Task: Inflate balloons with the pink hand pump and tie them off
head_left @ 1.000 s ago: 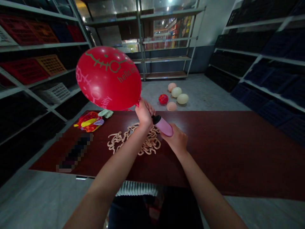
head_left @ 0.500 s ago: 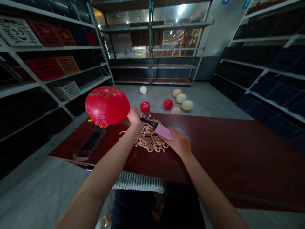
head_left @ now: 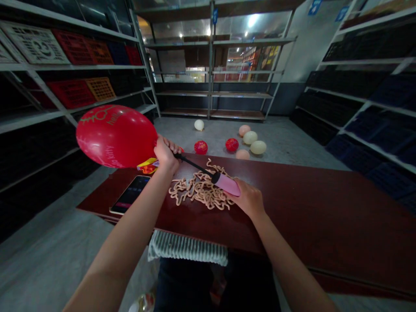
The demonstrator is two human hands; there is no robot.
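My left hand is closed around the neck of an inflated red balloon with printed lettering, where it meets the black end of a hand balloon pump. My fingers hide the join between them. My right hand grips the pump's pink body, and a long black rod spans the gap between my hands. Below the pump, a heap of beige, worm-like strands lies on the dark red table. Colourful uninflated balloons lie behind my left wrist, partly covered.
A phone lies at the table's left side. Several small inflated balloons, among them a red one and a pale one, rest on the floor beyond. Shelves with crates stand around. A grey ribbed cloth hangs at the near edge.
My left hand has moved left with the balloon, which looks larger. More of the pump's black rod shows between my hands. My right hand stays nearly in place.
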